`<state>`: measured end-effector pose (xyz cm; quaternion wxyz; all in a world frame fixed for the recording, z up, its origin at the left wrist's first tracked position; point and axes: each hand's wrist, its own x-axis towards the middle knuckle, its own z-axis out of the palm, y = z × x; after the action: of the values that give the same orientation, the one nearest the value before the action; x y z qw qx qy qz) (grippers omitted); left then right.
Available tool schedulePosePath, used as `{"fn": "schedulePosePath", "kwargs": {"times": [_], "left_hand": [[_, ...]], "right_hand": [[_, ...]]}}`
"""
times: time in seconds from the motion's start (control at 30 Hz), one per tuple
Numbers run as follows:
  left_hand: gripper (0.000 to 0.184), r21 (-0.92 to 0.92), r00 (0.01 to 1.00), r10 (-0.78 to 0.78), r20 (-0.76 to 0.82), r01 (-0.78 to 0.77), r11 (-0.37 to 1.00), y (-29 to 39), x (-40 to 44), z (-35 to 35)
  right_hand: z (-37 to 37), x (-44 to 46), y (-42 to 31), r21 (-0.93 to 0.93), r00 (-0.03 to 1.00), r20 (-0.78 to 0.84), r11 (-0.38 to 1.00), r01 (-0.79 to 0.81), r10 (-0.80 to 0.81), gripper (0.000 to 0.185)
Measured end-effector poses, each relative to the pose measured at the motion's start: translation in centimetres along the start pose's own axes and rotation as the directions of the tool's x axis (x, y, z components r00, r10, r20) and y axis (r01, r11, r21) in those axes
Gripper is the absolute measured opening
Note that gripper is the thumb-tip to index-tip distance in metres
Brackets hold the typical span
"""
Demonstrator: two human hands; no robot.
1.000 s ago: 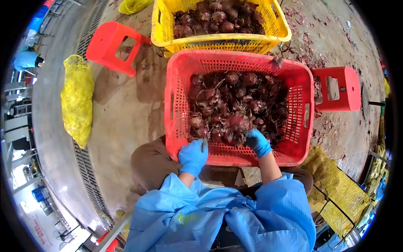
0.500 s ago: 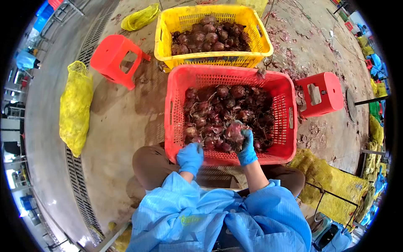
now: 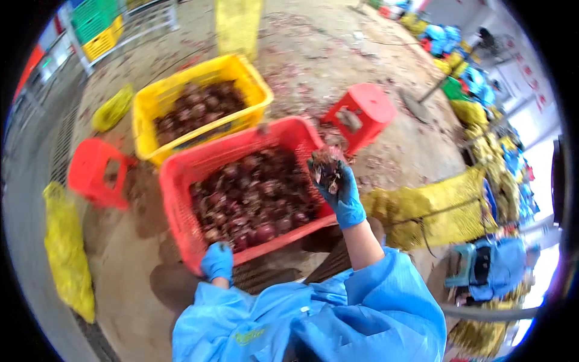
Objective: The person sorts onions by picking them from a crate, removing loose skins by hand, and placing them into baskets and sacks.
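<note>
In my gloved right hand (image 3: 345,196) is a red onion (image 3: 326,161) with loose, ragged skin, held up over the right end of a red plastic crate (image 3: 172,199). My left hand (image 3: 218,261), also in a blue glove, is closed in a fist by the crate's front left corner. A small dark spot shows at the top of that fist, but what it holds, if anything, cannot be made out. Many red onions (image 3: 253,196) with dry skins and roots fill the bottom of the red crate.
Behind the red crate stands a yellow crate (image 3: 143,130) of onions. Red stools (image 3: 90,169) flank the crates, one on each side. A filled yellow mesh sack (image 3: 69,253) lies at left. Yellow netting (image 3: 440,208) is at right. Onion skins litter the floor.
My right hand has lifted the onion out of the pile and moved it right, over the crate's end. The view has turned right. My left hand stays by the front rim.
</note>
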<state>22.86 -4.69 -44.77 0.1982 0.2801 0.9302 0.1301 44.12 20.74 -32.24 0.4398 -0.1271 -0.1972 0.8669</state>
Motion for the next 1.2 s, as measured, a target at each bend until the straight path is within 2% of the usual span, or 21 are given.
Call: {"fn": "schedulePosePath", "kwargs": {"times": [0.07,0.13,0.17,0.2,0.23,0.27,0.33,0.37,0.4,0.47,0.53,0.57,0.6,0.67,0.77,0.87,0.9,0.97,1.03,1.13,1.2], "left_hand": [[0.035,0.062,0.997,-0.04,0.059,0.036,0.997,0.2,0.4,0.0],[0.035,0.064,0.998,-0.003,0.067,-0.001,0.998,0.3,0.5,-0.1],[0.032,0.006,0.994,-0.01,0.106,0.01,1.0,0.3,0.7,-0.1],[0.032,-0.197,0.995,0.09,-0.048,-0.098,0.975,-0.2,2.1,2.6],[0.034,-0.365,0.964,0.148,-0.22,-0.222,0.904,-1.2,3.6,5.3],[0.041,-0.692,0.977,0.186,-0.1,-0.203,0.693,0.9,4.2,5.1],[0.058,-0.819,0.908,0.355,-0.221,-0.37,0.438,8.9,0.2,-2.5],[0.065,-0.678,0.772,0.508,-0.382,-0.607,0.414,11.0,0.3,-4.0],[0.068,-0.817,0.827,0.488,-0.278,-0.471,0.333,13.3,-1.5,-6.9],[0.066,-0.683,0.725,0.524,-0.446,-0.655,0.325,15.3,-1.6,-7.9],[0.046,-0.47,0.738,0.537,-0.409,-0.675,0.569,15.4,-1.6,-7.9],[0.046,-0.457,0.74,0.529,-0.416,-0.673,0.582,14.5,-0.9,-7.3],[0.033,-0.635,0.787,0.461,-0.41,-0.609,0.475,13.9,-0.4,-7.1],[0.01,-0.928,0.903,0.308,-0.299,-0.35,0.128,13.2,-0.1,-6.1],[0.014,-0.928,0.915,0.26,-0.309,-0.35,0.131,11.4,0.6,-6.4],[0.013,-0.991,0.973,0.226,-0.053,-0.023,-0.134,10.0,0.6,-7.2],[0.013,-0.991,0.972,0.229,-0.053,-0.023,-0.133,9.8,0.4,-7.1],[0.013,-0.959,0.965,0.26,-0.031,0.044,-0.281,9.5,0.1,-7.1],[0.013,-0.972,0.967,0.251,-0.042,0.019,-0.236,9.1,0.0,-7.1],[0.015,-0.982,0.987,0.15,-0.061,-0.032,-0.186,7.6,1.0,-7.0],[0.03,-0.999,1.0,0.022,-0.007,-0.006,-0.047,6.1,1.9,-6.6]], "right_hand": [[1.3,-1.5,-4.9,-0.15,0.994,-0.038,0.984,0.091,-0.098,0.04],[1.6,-2.3,-7.2,-0.23,0.956,-0.206,0.96,0.159,-0.208,0.038],[1.4,-2.4,-7.2,-0.225,0.957,-0.201,0.961,0.163,-0.209,0.038],[1.0,-2.2,-6.4,-0.144,0.974,-0.098,0.972,0.188,-0.203,0.037],[0.6,-1.9,-5.1,-0.054,0.982,0.006,0.98,0.191,-0.191,0.036],[1.5,-1.8,-3.3,-0.033,0.99,-0.011,0.99,0.137,-0.138,0.034],[-0.6,-1.0,1.2,0.011,0.99,-0.116,0.996,0.086,-0.084,0.034],[-0.8,-1.1,3.5,0.051,0.997,-0.07,0.998,0.023,-0.02,0.034],[-1.3,-1.0,5.6,0.026,0.993,-0.109,0.998,-0.051,0.053,0.035],[1.4,-1.6,9.1,0.084,0.992,-0.053,0.991,-0.106,0.111,0.034],[1.7,-2.1,12.0,0.152,0.985,-0.043,0.975,-0.161,0.169,0.036],[1.4,-2.4,12.9,0.142,0.98,-0.082,0.975,-0.169,0.182,0.037],[1.3,-2.5,13.5,0.13,0.975,-0.125,0.977,-0.17,0.186,0.037],[0.9,-2.5,14.1,0.241,0.958,-0.144,0.947,-0.21,0.249,0.039],[2.2,-2.9,13.8,0.137,0.931,-0.202,0.95,-0.28,0.303,0.044],[2.5,-3.0,14.0,0.117,0.922,-0.234,0.95,-0.289,0.309,0.044],[2.3,-3.0,14.2,0.144,0.92,-0.251,0.951,-0.273,0.302,0.042],[1.5,-2.8,14.6,0.153,0.93,-0.253,0.96,-0.233,0.266,0.038],[1.0,-2.5,14.8,0.164,0.941,-0.253,0.968,-0.19,0.227,0.035],[0.9,-2.5,14.3,-0.016,0.94,-0.333,0.996,-0.084,0.074,0.041],[2.1,-2.5,13.1,-0.532,0.967,-0.036,0.824,0.195,-0.252,0.053]]}}
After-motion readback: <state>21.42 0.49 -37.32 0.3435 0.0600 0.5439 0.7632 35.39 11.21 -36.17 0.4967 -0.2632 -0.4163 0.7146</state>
